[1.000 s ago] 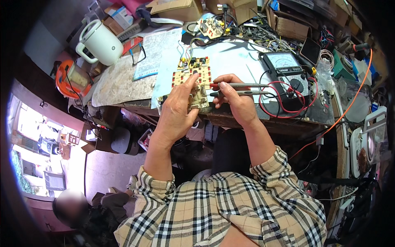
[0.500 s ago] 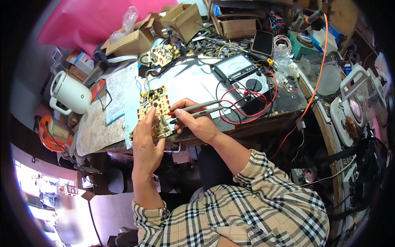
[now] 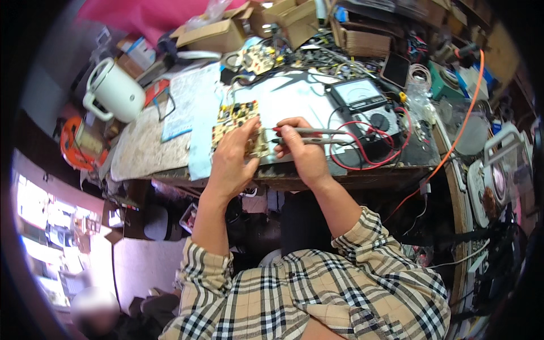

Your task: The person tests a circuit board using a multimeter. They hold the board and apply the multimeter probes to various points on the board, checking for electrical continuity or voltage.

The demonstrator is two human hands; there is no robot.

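Note:
My left hand [image 3: 231, 161] grips the near part of a tan circuit board [image 3: 229, 117], thumb and fingers around its edge. The hand hides much of the board's near half. Small components crowd the board's top, and wires run from its far end. My right hand [image 3: 306, 156], just right of the board, closes on two grey test probes [image 3: 326, 136], one red-tipped, one black-tipped. Both tips point left, beside the board and apart from it as far as I can see. Red and black leads loop from the probes near a black analog multimeter [image 3: 362, 96].
Pale blue and white sheets [image 3: 283, 93] cover the bench under the board. A second circuit board [image 3: 255, 58] lies farther back by cardboard boxes [image 3: 212, 37] and heaped parts. A white kettle [image 3: 116, 93] stands left. An orange cable [image 3: 462, 124] crosses the right side.
The probe tips have drawn back from the board to its right. My left hand still grips the board. The whole view has shifted, so the bench sits farther right and higher.

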